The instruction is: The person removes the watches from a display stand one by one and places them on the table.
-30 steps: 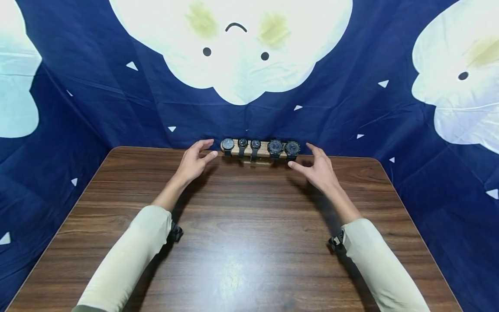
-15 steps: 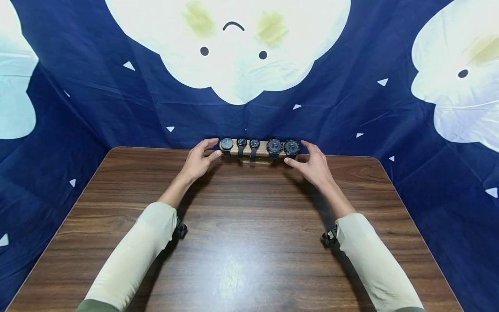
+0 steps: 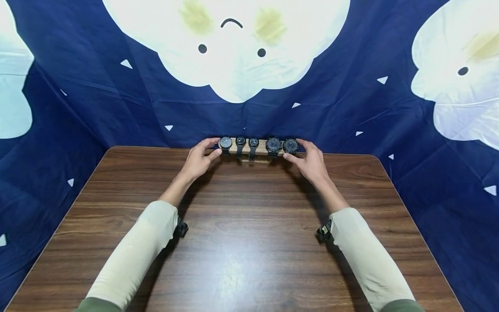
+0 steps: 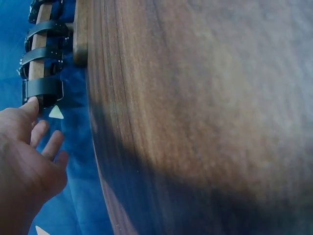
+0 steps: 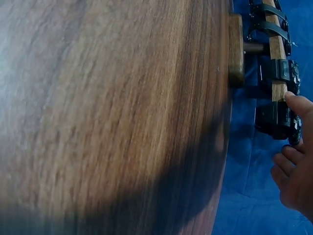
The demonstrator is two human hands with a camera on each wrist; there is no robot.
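A wooden watch stand stands at the far edge of the table, with several dark wristwatches strapped along its bar. My left hand holds the bar's left end, thumb in front and index finger behind, beside a round-faced watch. At the other end my right hand grips around the rightmost watch. In the right wrist view its thumb presses on the wood between two watches. The left wrist view shows the left thumb against the bar's end; its index finger is hidden there.
The stand's wooden base rests on the brown wood-grain table. Right behind it hangs a dark blue cloth with white cloud shapes. A small black device sits on the left wrist, another on the right.
Both hands have moved inward from either side and now grip the ends of the watch stand. The stand has stayed in place; the head view has shifted slightly.
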